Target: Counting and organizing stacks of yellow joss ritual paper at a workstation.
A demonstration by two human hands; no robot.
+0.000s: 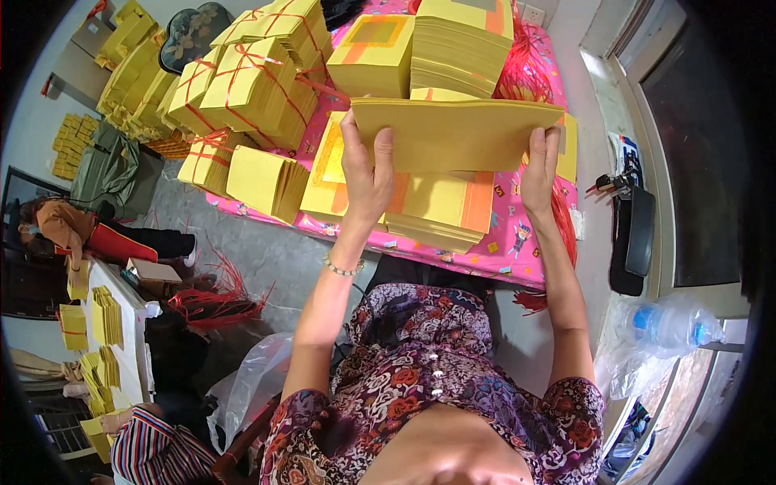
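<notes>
Above the pink table, a thin stack of yellow paper [457,136] is held up, wide and nearly level. My left hand [368,170] grips its left end, thumb in front and fingers behind. At the opposite end my right hand [540,168] pinches the edge the same way. Below it lie more yellow paper stacks [440,212] with orange bands, partly covered by the held sheets. Tall paper piles [462,52] rise just beyond.
Bundles tied with red string [250,89] crowd the table's left side. Loose red strings [529,73] hang at the right edge of the pink tablecloth [517,257]. A plastic bottle [667,326] is by the window. At left, other people work at a white table [133,347].
</notes>
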